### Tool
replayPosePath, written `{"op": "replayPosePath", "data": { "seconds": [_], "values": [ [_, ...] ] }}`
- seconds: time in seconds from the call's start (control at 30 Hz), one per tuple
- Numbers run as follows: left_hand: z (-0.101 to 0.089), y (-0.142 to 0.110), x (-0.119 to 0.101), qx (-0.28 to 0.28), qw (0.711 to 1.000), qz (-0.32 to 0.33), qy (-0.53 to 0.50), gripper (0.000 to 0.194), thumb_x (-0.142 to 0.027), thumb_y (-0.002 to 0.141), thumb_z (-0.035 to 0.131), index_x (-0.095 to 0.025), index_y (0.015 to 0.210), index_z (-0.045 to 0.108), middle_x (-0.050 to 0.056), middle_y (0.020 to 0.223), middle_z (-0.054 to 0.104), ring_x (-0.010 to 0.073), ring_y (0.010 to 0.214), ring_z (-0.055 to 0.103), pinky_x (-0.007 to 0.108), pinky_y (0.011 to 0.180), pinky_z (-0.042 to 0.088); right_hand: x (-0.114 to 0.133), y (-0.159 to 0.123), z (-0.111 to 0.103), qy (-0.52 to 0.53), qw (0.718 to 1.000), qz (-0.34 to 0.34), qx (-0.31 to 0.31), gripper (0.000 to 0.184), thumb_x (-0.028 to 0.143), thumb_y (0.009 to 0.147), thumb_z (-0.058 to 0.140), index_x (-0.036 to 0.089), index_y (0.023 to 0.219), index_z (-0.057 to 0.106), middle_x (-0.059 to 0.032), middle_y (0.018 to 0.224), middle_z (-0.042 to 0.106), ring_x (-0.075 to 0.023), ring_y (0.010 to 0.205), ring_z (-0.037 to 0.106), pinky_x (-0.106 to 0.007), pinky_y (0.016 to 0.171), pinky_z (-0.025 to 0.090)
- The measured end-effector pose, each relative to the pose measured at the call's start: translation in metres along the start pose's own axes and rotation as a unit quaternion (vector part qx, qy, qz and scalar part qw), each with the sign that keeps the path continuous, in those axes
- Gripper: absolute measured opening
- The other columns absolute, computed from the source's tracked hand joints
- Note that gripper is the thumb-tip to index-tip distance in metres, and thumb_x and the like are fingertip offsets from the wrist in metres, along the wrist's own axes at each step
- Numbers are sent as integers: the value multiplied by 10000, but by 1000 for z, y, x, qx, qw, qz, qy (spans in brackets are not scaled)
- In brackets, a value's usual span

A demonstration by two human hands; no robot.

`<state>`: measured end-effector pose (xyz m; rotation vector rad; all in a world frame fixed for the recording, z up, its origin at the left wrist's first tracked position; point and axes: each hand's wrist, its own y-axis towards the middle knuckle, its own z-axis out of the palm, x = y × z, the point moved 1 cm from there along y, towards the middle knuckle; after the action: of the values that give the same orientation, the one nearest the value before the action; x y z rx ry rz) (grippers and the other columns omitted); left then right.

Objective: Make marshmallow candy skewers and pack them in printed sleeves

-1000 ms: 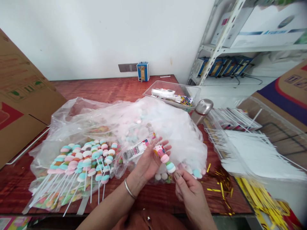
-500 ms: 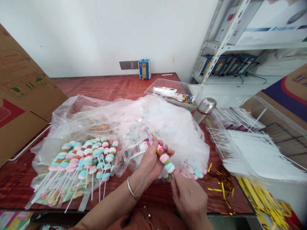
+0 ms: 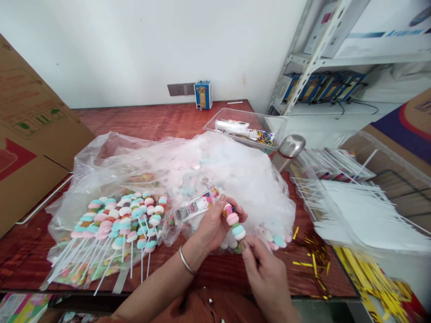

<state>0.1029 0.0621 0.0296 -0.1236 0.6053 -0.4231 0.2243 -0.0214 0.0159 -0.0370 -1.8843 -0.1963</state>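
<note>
My left hand (image 3: 213,229) is closed around a clear printed wrapper (image 3: 229,208). Out of the wrapper's lower end comes a marshmallow skewer (image 3: 239,231) in pink, green, blue and white. With thumb and fingers pinched, my right hand (image 3: 266,271) grips the skewer's stick just below the bottom marshmallow; most of the stick is hidden by that hand. Beside my left wrist lie flat printed wrappers (image 3: 193,207). Behind both hands is a large clear bag of marshmallows (image 3: 256,188). A pile of marshmallow skewers (image 3: 124,211) lies to the left, sticks toward me.
A clear tub (image 3: 251,141) stands at the back, with a steel flask (image 3: 289,150) beside it. To the right, white sticks (image 3: 357,211) fill a clear bin, and gold ties (image 3: 314,262) lie scattered. A cardboard box (image 3: 37,121) borders the left side.
My left fingers, spread before, have closed around the wrapper. My right hand shifted slightly while keeping the stick. Less of the printed wrapper shows above the marshmallows, and the view has moved a little.
</note>
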Motion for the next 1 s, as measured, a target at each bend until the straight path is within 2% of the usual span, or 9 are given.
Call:
{"op": "replayPosePath", "data": {
  "seconds": [0.07, 0.13, 0.27, 0.4, 0.53, 0.63, 0.73, 0.9, 1.0],
  "values": [
    [2, 0, 2, -22, 1000, -15, 9, 366, -502, 848, 621, -139, 811, 649, 70, 757, 655, 166, 702, 636, 327, 766, 519, -3, -3, 2, -171, 975, -139, -29, 165, 281, 888, 587, 213, 939, 728, -39, 683, 708, -165, 579, 628, -247, 585, 463],
    [1, 1, -1, -35, 999, -25, 13, 383, -511, 841, 624, -130, 841, 658, 96, 822, 676, 178, 713, 651, 326, 738, 527, -6, -5, 4, -239, 953, -185, -34, 191, 236, 917, 535, 202, 980, 713, -35, 682, 714, -165, 579, 642, -247, 606, 458],
    [-5, 6, -15, -85, 996, 32, -7, 295, -383, 855, 648, -132, 1009, 664, 103, 1001, 689, 188, 813, 674, 319, 760, 539, -10, -6, 5, -217, 970, -111, 3, 186, 275, 948, 486, 209, 930, 659, -13, 731, 701, -147, 590, 630, -227, 591, 451],
    [-11, 12, -24, -95, 992, 37, -74, 173, -290, 885, 623, -120, 900, 657, 51, 820, 673, 154, 740, 665, 307, 782, 545, -10, -5, 2, -176, 981, -63, 42, 197, 309, 956, 472, 221, 947, 648, -5, 736, 685, -154, 617, 624, -227, 592, 446],
    [-18, 16, -33, -134, 981, 60, -128, 204, -296, 918, 580, -141, 789, 612, 27, 760, 647, 138, 710, 661, 301, 767, 557, -11, -6, -8, -111, 991, -42, 59, 204, 337, 934, 505, 228, 976, 672, -25, 802, 686, -181, 711, 630, -247, 655, 466],
    [-23, 18, -42, -176, 970, 91, -144, 216, -290, 924, 571, -145, 765, 595, 23, 732, 640, 135, 694, 660, 280, 721, 559, -15, -11, -15, 14, 998, 38, 46, 189, 380, 910, 557, 234, 947, 670, -6, 702, 623, -159, 614, 560, -232, 569, 438],
    [-18, 15, -45, -175, 969, 86, -150, 213, -289, 923, 572, -146, 768, 594, 26, 745, 644, 139, 720, 662, 283, 732, 556, -11, -9, -9, 161, 979, 125, 4, 209, 424, 887, 601, 233, 965, 635, 28, 627, 552, -108, 473, 417, -205, 440, 337],
    [4, 0, -27, -145, 983, 42, -105, 188, -314, 915, 582, -155, 818, 607, 29, 810, 653, 164, 760, 663, 315, 738, 542, 17, 19, 19, 118, 988, 67, -76, 188, 372, 826, 664, 225, 935, 622, -1, 763, 630, -130, 626, 533, -213, 560, 427],
    [13, -6, -15, -137, 987, 32, -80, 159, -308, 893, 613, -149, 888, 628, 37, 829, 662, 151, 728, 641, 274, 696, 525, 25, 35, 28, -4, 999, 20, -44, 212, 315, 850, 617, 225, 1040, 636, 16, 730, 632, -131, 617, 537, -215, 576, 419]
  ]
}}
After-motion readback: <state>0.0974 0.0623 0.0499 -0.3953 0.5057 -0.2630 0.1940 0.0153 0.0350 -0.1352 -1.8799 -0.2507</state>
